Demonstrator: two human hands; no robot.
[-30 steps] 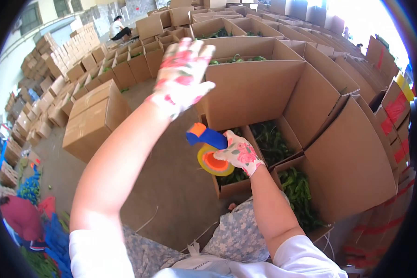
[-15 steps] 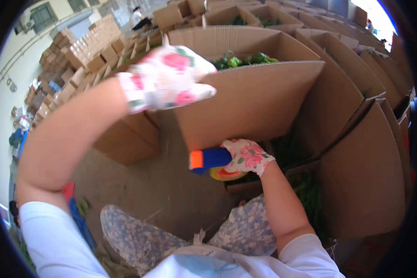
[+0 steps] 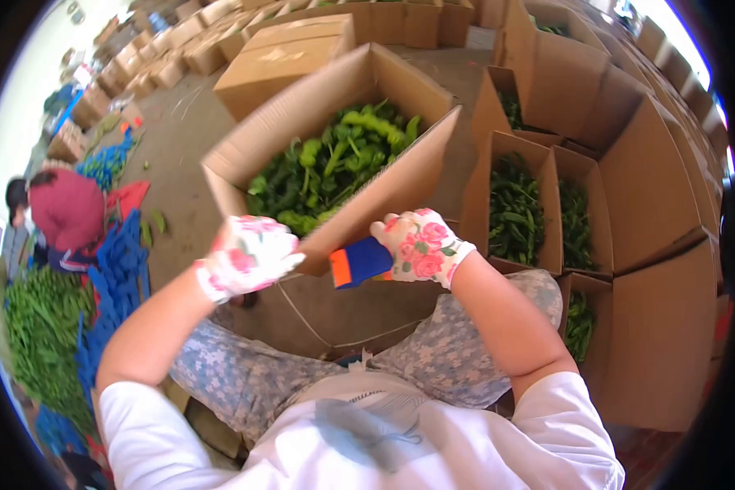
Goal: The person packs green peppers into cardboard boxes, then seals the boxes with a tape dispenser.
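Observation:
An open cardboard box full of green peppers hangs tilted in front of me, above my lap. My left hand, in a white glove with red flowers, grips the box's near lower corner. In the same kind of glove, my right hand is closed on the blue and orange handle of a tape dispenser and presses against the box's near wall. The tape roll is hidden behind the hand and box.
Open boxes of green peppers stand at the right, with tall cardboard flaps beyond them. A closed carton lies behind the held box. At the left a person in red sits by blue crates and a pile of peppers.
My left hand has dropped from the top of a box flap to the box's lower corner. The pepper box has come toward me, off the stack, and my view has swung downward.

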